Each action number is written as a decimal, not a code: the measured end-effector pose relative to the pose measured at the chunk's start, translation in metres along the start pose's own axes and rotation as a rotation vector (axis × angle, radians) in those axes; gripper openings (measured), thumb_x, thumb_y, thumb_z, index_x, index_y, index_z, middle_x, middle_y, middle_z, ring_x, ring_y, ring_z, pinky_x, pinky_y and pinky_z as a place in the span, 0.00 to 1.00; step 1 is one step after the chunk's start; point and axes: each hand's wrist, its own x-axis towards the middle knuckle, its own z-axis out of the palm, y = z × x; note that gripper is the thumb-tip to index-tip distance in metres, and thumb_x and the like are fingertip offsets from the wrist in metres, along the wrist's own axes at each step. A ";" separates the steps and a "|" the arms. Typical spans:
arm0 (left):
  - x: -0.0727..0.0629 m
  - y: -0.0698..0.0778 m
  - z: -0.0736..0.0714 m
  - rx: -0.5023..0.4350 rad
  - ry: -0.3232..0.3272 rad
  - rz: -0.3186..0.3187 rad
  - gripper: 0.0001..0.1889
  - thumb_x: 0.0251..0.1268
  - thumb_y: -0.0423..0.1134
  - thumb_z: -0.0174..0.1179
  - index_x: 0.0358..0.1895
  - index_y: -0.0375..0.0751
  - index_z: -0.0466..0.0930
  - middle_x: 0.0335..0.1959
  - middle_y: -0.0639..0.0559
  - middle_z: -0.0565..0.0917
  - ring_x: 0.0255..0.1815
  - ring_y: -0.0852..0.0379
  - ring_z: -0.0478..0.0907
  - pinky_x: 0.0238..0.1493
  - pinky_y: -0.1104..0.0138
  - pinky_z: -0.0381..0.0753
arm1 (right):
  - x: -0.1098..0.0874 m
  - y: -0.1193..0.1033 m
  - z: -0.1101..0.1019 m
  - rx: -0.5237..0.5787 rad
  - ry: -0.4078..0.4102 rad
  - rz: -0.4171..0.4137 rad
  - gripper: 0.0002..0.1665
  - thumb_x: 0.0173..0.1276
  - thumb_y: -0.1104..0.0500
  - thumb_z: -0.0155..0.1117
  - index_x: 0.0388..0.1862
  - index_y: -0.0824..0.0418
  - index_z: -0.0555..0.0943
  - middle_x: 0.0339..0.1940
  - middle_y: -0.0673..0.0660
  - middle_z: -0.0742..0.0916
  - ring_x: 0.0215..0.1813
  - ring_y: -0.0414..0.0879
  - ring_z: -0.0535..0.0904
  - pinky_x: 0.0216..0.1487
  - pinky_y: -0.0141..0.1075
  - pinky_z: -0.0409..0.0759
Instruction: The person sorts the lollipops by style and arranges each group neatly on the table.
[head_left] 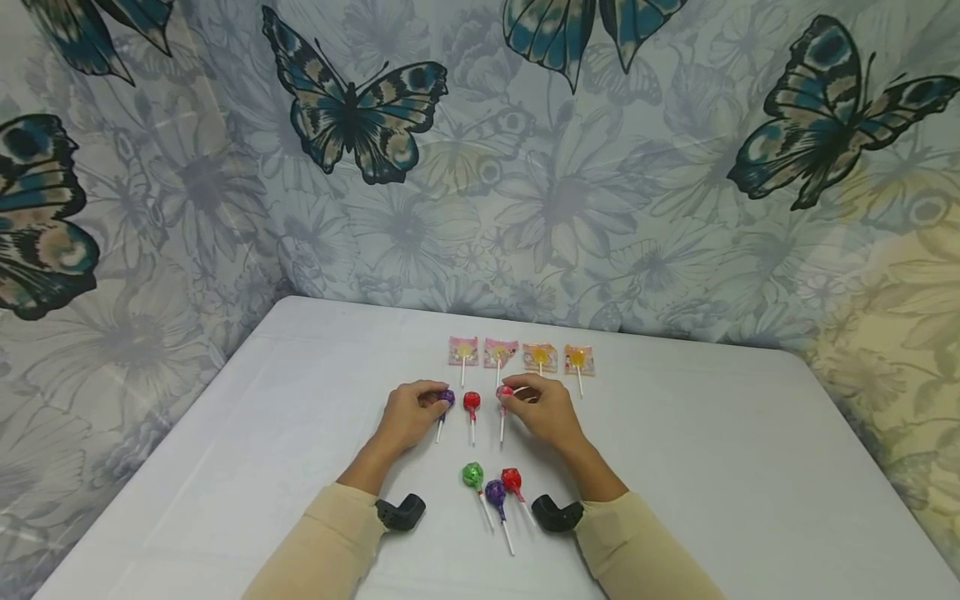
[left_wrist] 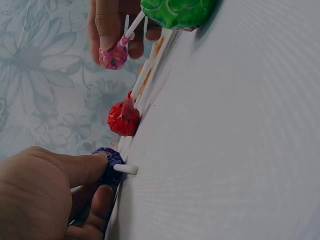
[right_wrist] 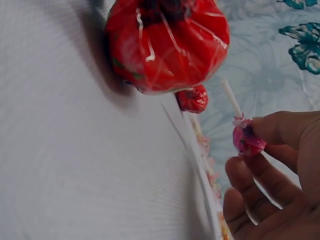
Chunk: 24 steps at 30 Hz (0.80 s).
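My left hand [head_left: 408, 412] pinches the head of a purple lollipop [left_wrist: 111, 165] between thumb and fingers, its stick pointing toward me. Across from it, my right hand [head_left: 546, 408] pinches a pink lollipop [right_wrist: 247, 137] by its wrapped head; in the right wrist view this one hangs over the table with its stick out. Between the two hands lies a red lollipop [head_left: 472, 402], touched by neither. Nearer to me, a green lollipop [head_left: 472, 475], another purple lollipop [head_left: 496, 492] and a second red lollipop [head_left: 512, 479] lie close together.
Behind the hands, several flat lollipops in clear printed wrappers [head_left: 462, 351] lie in a row on the white table [head_left: 225, 467]. A butterfly-patterned wall covering [head_left: 562, 208] stands along the table's back edge. Each wrist carries a black device [head_left: 401, 512].
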 end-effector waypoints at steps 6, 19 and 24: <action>0.001 0.000 -0.001 0.002 0.005 0.008 0.13 0.59 0.29 0.67 0.48 0.36 0.85 0.30 0.53 0.80 0.31 0.58 0.75 0.35 0.64 0.77 | 0.001 0.005 0.002 -0.022 -0.008 0.029 0.12 0.58 0.63 0.73 0.42 0.59 0.87 0.35 0.51 0.87 0.36 0.47 0.82 0.34 0.37 0.80; -0.001 -0.001 0.001 0.003 0.003 0.007 0.13 0.59 0.29 0.67 0.48 0.35 0.85 0.30 0.53 0.80 0.31 0.58 0.75 0.34 0.65 0.76 | 0.000 0.012 0.007 -0.080 -0.027 0.014 0.11 0.57 0.62 0.74 0.41 0.57 0.88 0.30 0.49 0.86 0.33 0.43 0.79 0.31 0.36 0.76; -0.001 0.001 0.000 0.001 0.005 0.009 0.13 0.59 0.28 0.66 0.48 0.35 0.85 0.30 0.53 0.80 0.31 0.58 0.75 0.34 0.65 0.76 | 0.001 0.015 0.008 -0.104 -0.036 -0.008 0.11 0.57 0.61 0.74 0.40 0.55 0.88 0.28 0.47 0.85 0.31 0.42 0.77 0.30 0.36 0.75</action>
